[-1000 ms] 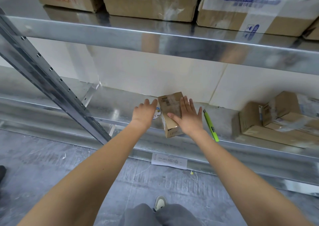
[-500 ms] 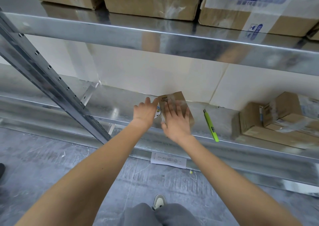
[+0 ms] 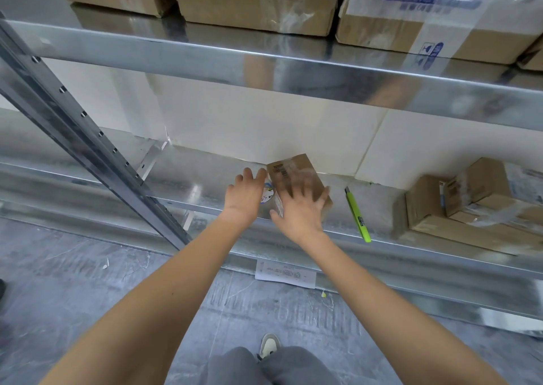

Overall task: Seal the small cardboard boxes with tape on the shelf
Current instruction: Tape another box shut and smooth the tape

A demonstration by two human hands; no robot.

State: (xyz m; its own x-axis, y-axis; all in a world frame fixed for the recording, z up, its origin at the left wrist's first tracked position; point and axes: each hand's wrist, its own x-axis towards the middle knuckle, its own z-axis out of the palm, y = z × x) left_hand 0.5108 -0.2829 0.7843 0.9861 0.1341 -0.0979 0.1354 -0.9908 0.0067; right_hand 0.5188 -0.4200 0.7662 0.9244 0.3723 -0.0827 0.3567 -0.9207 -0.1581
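A small cardboard box (image 3: 296, 165) with clear tape and a barcode label on top stands on the metal shelf (image 3: 194, 185). My right hand (image 3: 299, 211) lies flat on top of the box, fingers spread and blurred with motion. My left hand (image 3: 245, 196) has straight fingers touching the box's left side. A roll of tape (image 3: 268, 193) with a printed core peeks out between my left hand and the box, mostly hidden.
A green utility knife (image 3: 357, 214) lies on the shelf right of the box. Several taped cardboard boxes (image 3: 470, 205) are stacked at the far right. Large boxes (image 3: 258, 0) fill the upper shelf. A slanted steel upright (image 3: 82, 138) crosses the left. A paper sheet (image 3: 285, 274) lies on the floor.
My right hand slid from the box's right side onto its top and keeps rubbing across the tape. My left hand stays against the box's left side.
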